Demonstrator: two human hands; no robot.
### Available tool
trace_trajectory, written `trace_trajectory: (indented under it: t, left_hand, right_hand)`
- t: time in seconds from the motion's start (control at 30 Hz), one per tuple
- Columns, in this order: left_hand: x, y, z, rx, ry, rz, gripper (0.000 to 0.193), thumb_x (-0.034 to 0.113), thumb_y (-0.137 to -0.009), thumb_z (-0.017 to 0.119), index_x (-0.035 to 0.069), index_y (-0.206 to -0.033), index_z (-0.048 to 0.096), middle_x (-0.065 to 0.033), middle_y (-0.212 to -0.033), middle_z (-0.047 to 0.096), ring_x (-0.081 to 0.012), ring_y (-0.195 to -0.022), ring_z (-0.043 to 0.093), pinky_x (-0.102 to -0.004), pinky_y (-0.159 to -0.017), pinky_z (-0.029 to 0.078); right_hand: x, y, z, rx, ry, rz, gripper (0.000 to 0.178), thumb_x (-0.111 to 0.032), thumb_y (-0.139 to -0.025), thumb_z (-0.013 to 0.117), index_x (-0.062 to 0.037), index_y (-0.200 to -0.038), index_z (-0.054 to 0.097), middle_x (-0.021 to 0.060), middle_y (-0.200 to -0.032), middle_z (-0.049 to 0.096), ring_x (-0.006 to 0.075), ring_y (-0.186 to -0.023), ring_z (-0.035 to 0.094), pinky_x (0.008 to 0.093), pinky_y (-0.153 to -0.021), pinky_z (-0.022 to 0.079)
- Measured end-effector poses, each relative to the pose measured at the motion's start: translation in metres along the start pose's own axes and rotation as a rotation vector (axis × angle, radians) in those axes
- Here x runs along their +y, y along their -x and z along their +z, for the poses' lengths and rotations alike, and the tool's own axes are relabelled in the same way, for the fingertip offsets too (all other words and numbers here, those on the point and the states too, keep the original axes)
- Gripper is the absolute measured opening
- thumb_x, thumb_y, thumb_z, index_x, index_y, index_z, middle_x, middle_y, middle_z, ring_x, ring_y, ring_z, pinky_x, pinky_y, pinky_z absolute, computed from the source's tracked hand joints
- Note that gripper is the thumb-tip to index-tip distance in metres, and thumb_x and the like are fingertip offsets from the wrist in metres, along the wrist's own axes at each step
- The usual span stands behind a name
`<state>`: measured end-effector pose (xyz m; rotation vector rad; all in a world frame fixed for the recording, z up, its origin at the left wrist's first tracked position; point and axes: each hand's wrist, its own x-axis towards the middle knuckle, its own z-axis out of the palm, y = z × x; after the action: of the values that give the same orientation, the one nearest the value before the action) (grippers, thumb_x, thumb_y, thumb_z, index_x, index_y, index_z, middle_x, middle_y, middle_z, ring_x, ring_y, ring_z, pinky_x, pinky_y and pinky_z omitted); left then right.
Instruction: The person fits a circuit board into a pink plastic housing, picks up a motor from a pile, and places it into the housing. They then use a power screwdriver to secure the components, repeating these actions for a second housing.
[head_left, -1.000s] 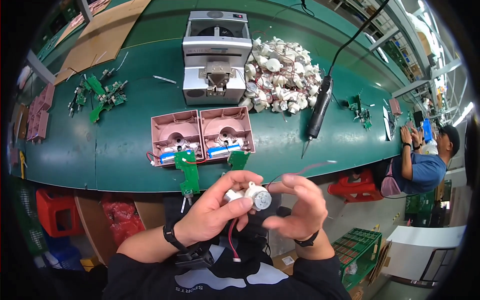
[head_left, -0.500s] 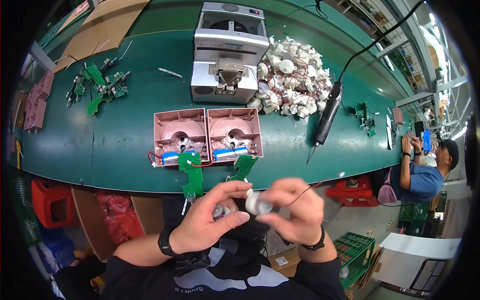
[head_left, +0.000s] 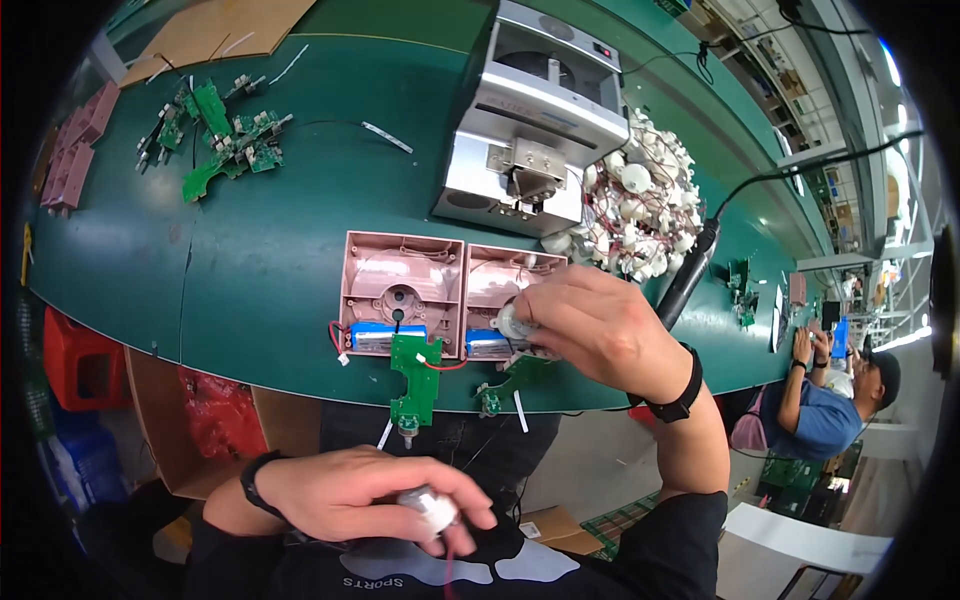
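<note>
Over the right pink plastic housing (head_left: 515,262), my right hand (head_left: 605,330) pinches a round white-and-silver motor-like part (head_left: 512,322). Whether that part touches the housing, I cannot tell. My left hand (head_left: 370,495), nearer my body, has its fingers curled around another small white-and-silver motor-like part (head_left: 434,512); a red wire hangs below it. The left pink housing (head_left: 403,268) stands alongside, with a blue battery (head_left: 380,337) and a green circuit board (head_left: 415,378) wired at its front. Partly under my right hand are a second blue battery (head_left: 486,346) and green board (head_left: 525,375).
Behind the housings stands a grey machine (head_left: 520,150). To its right lies a pile of white wired parts (head_left: 650,200), with a black corded screwdriver (head_left: 690,270) beside it. Loose circuit boards (head_left: 225,140) lie at the left. A co-worker (head_left: 825,400) sits at the far right.
My hands have separated. The right one moved forward with a part to the right housing, while the left drew back toward my body with another part. The view has shifted.
</note>
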<state>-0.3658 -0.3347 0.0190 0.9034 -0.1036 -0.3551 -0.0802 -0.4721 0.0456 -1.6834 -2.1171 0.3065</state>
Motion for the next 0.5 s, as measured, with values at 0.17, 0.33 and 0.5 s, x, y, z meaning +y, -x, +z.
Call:
trace_trajectory:
  t: [0.17, 0.33, 0.5]
  left_hand:
    - [-0.005, 0.028, -0.023, 0.091, 0.123, 0.133, 0.042, 0.028, -0.103, 0.063, -0.006, -0.127, 0.055, -0.03, -0.136, 0.061, -0.0173, -0.07, 0.065, -0.0277, -0.065, 0.055]
    - [-0.012, 0.022, -0.026, 0.295, 0.124, 0.343, 0.039, 0.027, -0.099, 0.068, -0.005, -0.121, 0.059, -0.0284, -0.132, 0.061, -0.017, -0.066, 0.065, -0.027, -0.061, 0.056]
    - [-0.005, 0.02, -0.021, 0.387, -0.068, 0.326, 0.038, -0.011, -0.094, 0.052, -0.005, -0.131, 0.058, -0.0179, -0.132, 0.054, -0.0171, -0.082, 0.068, -0.0295, -0.075, 0.058]
  right_hand:
    - [0.006, -0.005, 0.008, -0.012, 0.062, -0.08, 0.032, -0.002, -0.072, 0.079, -0.0038, -0.102, 0.069, 0.0074, -0.102, 0.069, 0.0269, -0.091, 0.067, 0.0375, -0.075, 0.056]
    - [0.005, -0.003, 0.008, -0.045, 0.198, -0.081, 0.032, -0.005, -0.072, 0.077, -0.0049, -0.103, 0.07, 0.0052, -0.101, 0.066, 0.0246, -0.088, 0.066, 0.0364, -0.073, 0.056]
    - [0.001, 0.0, 0.009, -0.049, 0.267, -0.099, 0.035, -0.003, -0.071, 0.075, -0.0052, -0.106, 0.071, 0.0053, -0.101, 0.066, 0.0247, -0.084, 0.066, 0.0361, -0.07, 0.056]
